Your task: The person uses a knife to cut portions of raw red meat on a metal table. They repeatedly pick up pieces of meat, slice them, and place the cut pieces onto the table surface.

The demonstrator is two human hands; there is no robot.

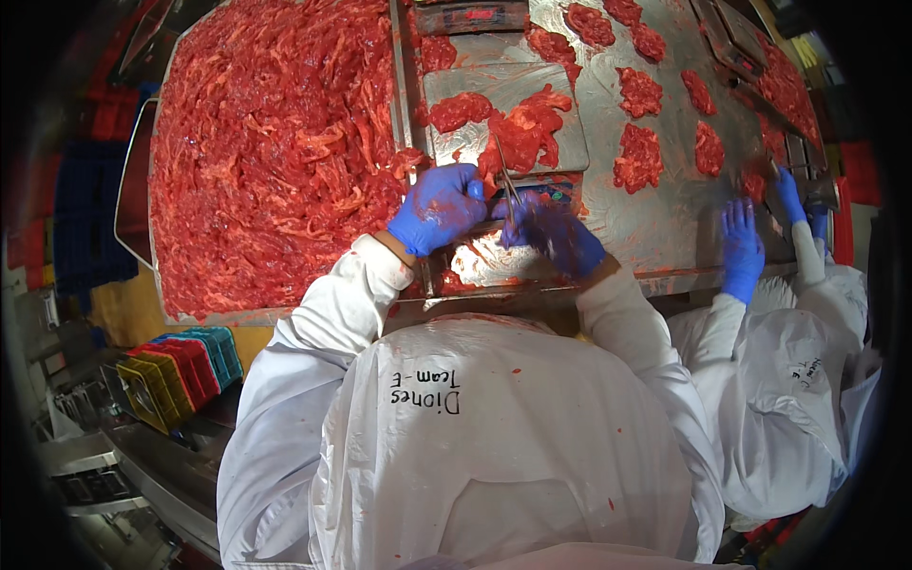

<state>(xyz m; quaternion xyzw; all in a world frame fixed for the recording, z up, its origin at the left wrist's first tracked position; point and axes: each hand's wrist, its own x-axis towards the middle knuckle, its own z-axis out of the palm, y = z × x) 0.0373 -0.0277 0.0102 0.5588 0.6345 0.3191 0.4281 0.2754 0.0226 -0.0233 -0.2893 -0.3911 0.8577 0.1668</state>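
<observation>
In the head view, the person's left hand (pixel 439 207), in a blue glove, is curled at the near edge of a flat steel scale platform (pixel 560 142), just beside the rim of a big steel tub heaped with red shredded raw meat (pixel 275 142). Whether its fingers pinch anything cannot be told from here. The right hand (pixel 560 237), also in a blue glove and blurred, is closed around a thin pair of metal tongs (pixel 506 180) whose tips reach up to a red lump of raw meat (pixel 522 128) lying on the scale platform. A smaller piece of red meat (pixel 459 110) sits on the same platform to its left, close by but apart.

Both hands rest over the wet stainless steel table (pixel 665 228), smeared with red. Further along it, portioned red meat piles (pixel 638 157) lie in rows, well apart from each other.

At the right, a co-worker in a white coat (pixel 788 380) has two blue-gloved hands (pixel 741 249) on the table edge, near a second scale (pixel 731 43).

At lower left, stacked plastic crates in yellow, red and teal (pixel 180 375) stand on a metal shelf
</observation>
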